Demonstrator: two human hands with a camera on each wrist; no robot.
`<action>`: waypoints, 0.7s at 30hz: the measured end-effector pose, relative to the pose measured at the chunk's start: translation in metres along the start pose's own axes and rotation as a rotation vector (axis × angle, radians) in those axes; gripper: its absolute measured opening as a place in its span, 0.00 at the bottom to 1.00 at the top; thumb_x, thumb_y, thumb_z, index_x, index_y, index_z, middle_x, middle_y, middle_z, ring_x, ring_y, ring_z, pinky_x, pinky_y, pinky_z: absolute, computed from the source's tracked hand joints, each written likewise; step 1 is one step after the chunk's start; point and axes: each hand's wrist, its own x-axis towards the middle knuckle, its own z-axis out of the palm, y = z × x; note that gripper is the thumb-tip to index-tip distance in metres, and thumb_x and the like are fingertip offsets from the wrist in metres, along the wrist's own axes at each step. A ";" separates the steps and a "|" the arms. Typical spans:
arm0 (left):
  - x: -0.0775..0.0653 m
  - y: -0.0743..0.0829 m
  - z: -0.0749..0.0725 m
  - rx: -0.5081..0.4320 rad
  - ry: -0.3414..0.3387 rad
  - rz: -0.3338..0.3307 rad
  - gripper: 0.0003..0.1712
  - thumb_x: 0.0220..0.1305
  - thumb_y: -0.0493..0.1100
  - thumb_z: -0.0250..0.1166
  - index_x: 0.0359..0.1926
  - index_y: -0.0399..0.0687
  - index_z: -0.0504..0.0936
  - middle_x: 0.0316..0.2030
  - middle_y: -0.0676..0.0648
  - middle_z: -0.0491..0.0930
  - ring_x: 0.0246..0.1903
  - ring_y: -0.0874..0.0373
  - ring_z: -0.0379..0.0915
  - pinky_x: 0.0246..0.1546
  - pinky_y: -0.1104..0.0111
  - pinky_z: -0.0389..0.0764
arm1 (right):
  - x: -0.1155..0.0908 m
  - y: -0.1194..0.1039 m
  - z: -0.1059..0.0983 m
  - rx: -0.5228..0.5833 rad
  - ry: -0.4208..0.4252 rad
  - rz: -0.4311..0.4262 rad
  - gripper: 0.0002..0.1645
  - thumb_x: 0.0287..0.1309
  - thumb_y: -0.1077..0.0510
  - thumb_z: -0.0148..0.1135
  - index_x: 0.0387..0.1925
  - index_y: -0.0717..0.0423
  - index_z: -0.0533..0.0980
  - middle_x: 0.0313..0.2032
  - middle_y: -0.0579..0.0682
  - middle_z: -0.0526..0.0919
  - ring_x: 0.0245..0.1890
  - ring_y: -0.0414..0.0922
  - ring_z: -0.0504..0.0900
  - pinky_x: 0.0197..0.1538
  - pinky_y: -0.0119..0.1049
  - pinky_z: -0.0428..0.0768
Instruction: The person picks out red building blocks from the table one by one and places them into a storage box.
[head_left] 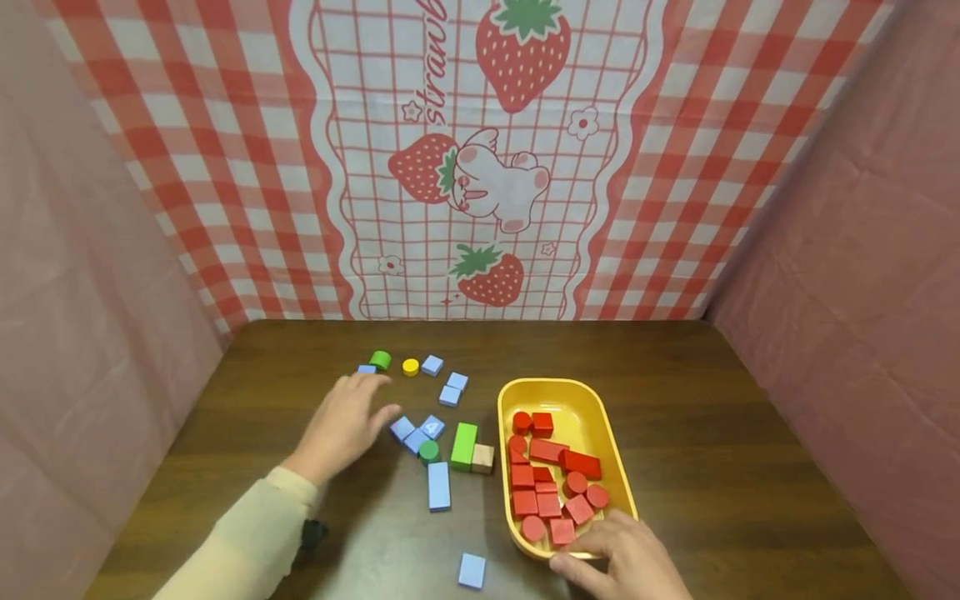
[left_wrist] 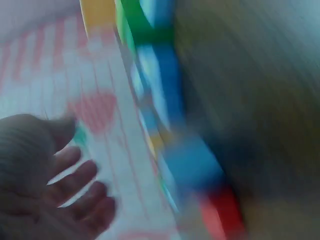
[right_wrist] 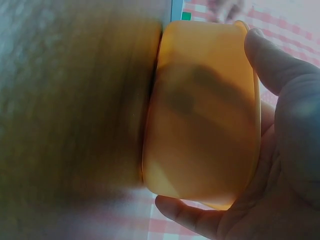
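My left hand hovers over the left part of the table, fingers loosely spread with nothing held. Blue blocks lie just beyond its fingertips and beside its thumb, one a blue square. The blurred left wrist view shows the same hand apart from a blue block and a red block. My right hand holds the near end of a yellow tray containing several red blocks. In the right wrist view, the thumb is at the rim and the fingers reach around the tray's end.
Between hand and tray stand a green block, a natural wood block and a long blue block. Another blue square lies nearer. A yellow disc and a green arched block sit farther back, before the checked cloth.
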 end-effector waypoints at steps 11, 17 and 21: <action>-0.043 -0.063 -0.012 -0.035 -0.188 -0.081 0.24 0.51 0.43 0.77 0.47 0.35 0.83 0.41 0.41 0.82 0.43 0.48 0.75 0.46 0.49 0.77 | -0.001 -0.001 0.000 0.005 0.005 0.011 0.26 0.53 0.23 0.57 0.36 0.32 0.87 0.28 0.23 0.78 0.35 0.37 0.71 0.39 0.45 0.74; -0.046 -0.066 -0.015 -0.015 -0.225 -0.068 0.19 0.49 0.41 0.78 0.42 0.38 0.85 0.36 0.44 0.81 0.36 0.51 0.75 0.40 0.53 0.79 | -0.001 0.000 0.000 0.013 -0.007 0.021 0.26 0.53 0.23 0.58 0.37 0.33 0.87 0.28 0.23 0.79 0.35 0.37 0.71 0.39 0.46 0.74; -0.046 -0.071 -0.019 0.001 -0.211 -0.078 0.19 0.51 0.40 0.77 0.44 0.37 0.85 0.37 0.43 0.81 0.38 0.50 0.76 0.41 0.51 0.79 | -0.001 -0.001 0.000 0.003 -0.001 0.018 0.27 0.53 0.23 0.57 0.37 0.33 0.87 0.28 0.24 0.79 0.35 0.37 0.71 0.40 0.46 0.74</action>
